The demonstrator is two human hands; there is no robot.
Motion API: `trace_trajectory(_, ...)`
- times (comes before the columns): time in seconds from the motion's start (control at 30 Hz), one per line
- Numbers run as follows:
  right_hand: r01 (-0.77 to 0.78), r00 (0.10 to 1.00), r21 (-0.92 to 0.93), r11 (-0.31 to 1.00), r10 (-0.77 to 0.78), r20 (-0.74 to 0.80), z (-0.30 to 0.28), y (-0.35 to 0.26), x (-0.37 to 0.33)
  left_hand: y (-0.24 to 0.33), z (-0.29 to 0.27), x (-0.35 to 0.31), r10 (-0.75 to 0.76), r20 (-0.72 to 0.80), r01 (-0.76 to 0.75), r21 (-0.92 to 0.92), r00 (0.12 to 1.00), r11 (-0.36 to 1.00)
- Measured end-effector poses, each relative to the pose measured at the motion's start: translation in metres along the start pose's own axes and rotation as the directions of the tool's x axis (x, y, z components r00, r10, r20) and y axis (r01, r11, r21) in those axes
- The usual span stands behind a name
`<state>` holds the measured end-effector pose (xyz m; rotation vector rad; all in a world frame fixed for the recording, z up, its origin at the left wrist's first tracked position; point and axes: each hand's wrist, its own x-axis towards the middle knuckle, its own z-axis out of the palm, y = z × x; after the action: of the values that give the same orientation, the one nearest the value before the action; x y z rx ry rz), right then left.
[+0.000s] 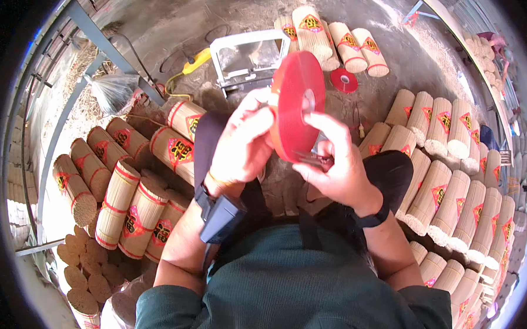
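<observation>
A large roll of red tape [295, 110] stands nearly on edge in front of my chest, its pale core facing right. My left hand [244, 137] grips its left rim between thumb and fingers. The index finger of my right hand [341, 162] reaches to the core. Below that finger, the right thumb and curled fingers close on a small dark metal tool [315, 158], partly hidden, its kind unclear, close to the roll's lower edge.
Bundles of thin sticks with red-and-gold labels lie stacked at left [136, 221], right [436, 192] and far ahead [312, 36]. Beyond my hands stand a white frame [248, 39], a yellow power strip [197, 61] and another red tape roll [343, 80]. A plastic bag [115, 94] sits far left.
</observation>
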<state>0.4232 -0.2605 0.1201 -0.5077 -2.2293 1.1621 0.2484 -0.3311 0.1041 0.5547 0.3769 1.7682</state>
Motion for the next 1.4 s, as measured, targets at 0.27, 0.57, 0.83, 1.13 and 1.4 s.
trace_trajectory(0.27, -0.049, 0.998, 0.261, 0.964, 0.055, -0.016, 0.005, 0.005, -0.001, -0.003, 0.0, 0.004, -0.207, -0.01, 0.203, -0.171, 0.978, 0.964)
trace_trajectory(0.57, -0.354, 0.901, 0.669, 0.653, 0.429, 0.059, -0.003, -0.004, 0.009, -0.015, 0.002, -0.022, -0.188, 0.032, 0.173, 0.268, 0.982, 0.948)
trace_trajectory(0.83, -0.322, 0.93, 0.6, 0.732, 0.364, 0.056, 0.003, -0.013, 0.007, -0.018, -0.001, -0.025, -0.061, 0.03, 0.055, 0.184, 0.998, 0.981)
trace_trajectory(1.13, -0.229, 0.97, 0.452, 0.862, 0.243, 0.026, 0.021, -0.008, -0.002, -0.024, -0.006, -0.026, -0.043, -0.047, 0.048, 0.117, 0.998, 0.992)
trace_trajectory(1.4, -0.211, 0.969, 0.476, 0.853, 0.248, -0.014, 0.022, -0.009, -0.002, -0.025, 0.0, -0.026, -0.086, -0.044, 0.091, 0.12, 0.995, 0.989)
